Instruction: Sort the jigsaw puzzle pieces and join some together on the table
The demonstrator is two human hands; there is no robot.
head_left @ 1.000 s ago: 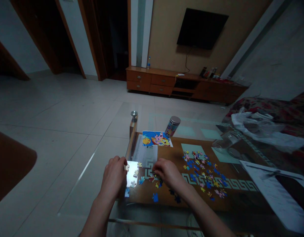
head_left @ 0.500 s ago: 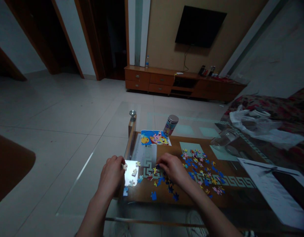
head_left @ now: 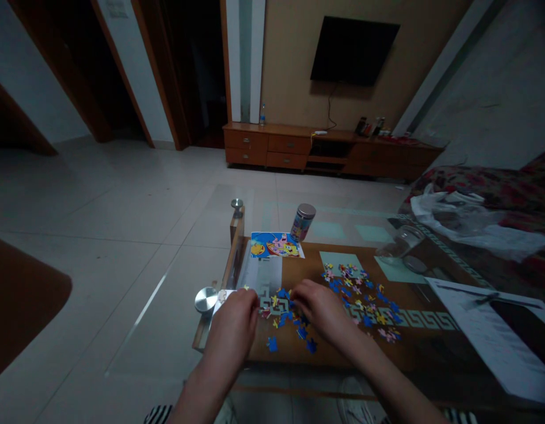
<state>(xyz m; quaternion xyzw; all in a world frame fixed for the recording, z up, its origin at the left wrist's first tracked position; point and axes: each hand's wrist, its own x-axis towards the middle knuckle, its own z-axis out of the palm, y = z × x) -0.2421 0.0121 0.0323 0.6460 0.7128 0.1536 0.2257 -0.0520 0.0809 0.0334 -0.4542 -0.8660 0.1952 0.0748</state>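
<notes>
My left hand point(head_left: 237, 318) is over the white card point(head_left: 220, 299) at the table's left end, fingers curled together; what is in them, if anything, is hidden. My right hand point(head_left: 315, 303) is bent in a pinch among loose jigsaw puzzle pieces, its fingertips at a small dark blue piece. Just left of it are blue and yellow puzzle pieces point(head_left: 281, 293), and a blue puzzle piece point(head_left: 272, 344) lies nearer me. More mixed pieces point(head_left: 352, 290) spread to the right. Behind the hands lies a colourful cartoon picture sheet point(head_left: 276, 245).
A cylindrical tin with a metal lid point(head_left: 303, 222) stands by the picture sheet on the glass table. Farther right are a clear jar lying down point(head_left: 402, 241), white papers point(head_left: 479, 341) with a pen and a dark flat object, and a plastic bag point(head_left: 471, 221).
My left hand has moved right, from the card's left side to over it, covering most of the pieces there. My right hand has shifted slightly right. The view has moved a little.
</notes>
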